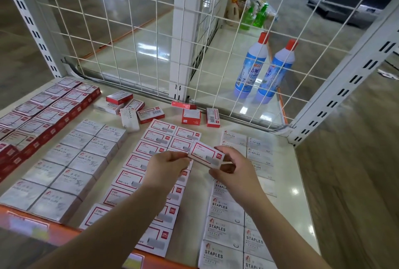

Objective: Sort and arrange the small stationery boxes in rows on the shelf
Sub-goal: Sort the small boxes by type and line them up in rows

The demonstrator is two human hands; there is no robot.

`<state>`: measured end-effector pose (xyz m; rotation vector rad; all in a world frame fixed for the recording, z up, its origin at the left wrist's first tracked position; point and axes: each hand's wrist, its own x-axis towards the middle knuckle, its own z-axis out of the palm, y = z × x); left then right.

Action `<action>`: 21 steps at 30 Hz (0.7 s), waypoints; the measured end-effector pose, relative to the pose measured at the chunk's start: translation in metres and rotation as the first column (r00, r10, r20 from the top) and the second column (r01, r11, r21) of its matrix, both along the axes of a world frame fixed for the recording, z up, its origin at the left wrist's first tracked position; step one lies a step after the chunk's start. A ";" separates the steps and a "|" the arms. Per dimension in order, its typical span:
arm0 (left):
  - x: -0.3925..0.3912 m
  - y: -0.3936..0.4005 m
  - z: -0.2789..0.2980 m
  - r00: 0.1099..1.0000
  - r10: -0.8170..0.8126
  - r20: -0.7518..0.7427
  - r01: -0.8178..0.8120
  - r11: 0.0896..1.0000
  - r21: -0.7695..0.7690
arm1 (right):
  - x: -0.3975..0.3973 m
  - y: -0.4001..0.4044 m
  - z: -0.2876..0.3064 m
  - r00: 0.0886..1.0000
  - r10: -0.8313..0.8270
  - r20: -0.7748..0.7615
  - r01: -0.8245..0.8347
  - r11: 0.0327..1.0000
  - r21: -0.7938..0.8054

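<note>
The cream shelf (pixel 287 173) is fenced behind by a white wire grid (pixel 133 31), past which glossy floor and two blue bottles (pixel 263 70) show. Rows of white paper-clip boxes (pixel 71 160), red-framed boxes (pixel 140 160) and staples boxes (pixel 224 225) fill the shelf forward of the grid; loose boxes (pixel 138 109) lie just before it, with bare shelf toward its right edge. Above the rows, left hand (pixel 166 166) and right hand (pixel 235 171) both pinch one red-framed box (pixel 207 156) by its ends.
</note>
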<state>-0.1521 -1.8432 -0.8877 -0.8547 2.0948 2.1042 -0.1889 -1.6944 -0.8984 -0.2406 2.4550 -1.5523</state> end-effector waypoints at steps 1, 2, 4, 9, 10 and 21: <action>0.000 0.000 0.000 1.000 0.000 0.003 0.000 1.000 0.002 | 0.000 0.000 -0.001 1.000 0.005 -0.025 -0.005 1.000 0.025; 0.000 0.000 -0.001 1.000 -0.001 0.007 0.001 1.000 0.006 | 0.000 0.000 -0.002 0.999 0.007 -0.050 -0.004 0.999 0.054; 0.000 -0.001 -0.003 1.000 -0.002 0.021 0.002 1.000 0.010 | 0.001 0.000 -0.003 0.994 0.009 -0.109 0.004 0.993 0.120; 0.000 -0.003 -0.007 0.999 -0.020 0.049 0.021 1.000 -0.021 | 0.004 -0.002 -0.005 0.967 0.067 -0.247 0.011 0.952 0.304; -0.001 -0.004 -0.008 0.998 -0.031 0.049 0.033 0.999 -0.037 | 0.004 -0.002 -0.005 0.964 0.075 -0.255 0.009 0.950 0.313; 0.003 -0.020 -0.004 0.990 -0.136 0.044 0.143 0.961 -0.235 | 0.008 -0.009 0.005 0.953 0.084 -0.290 0.002 0.959 0.284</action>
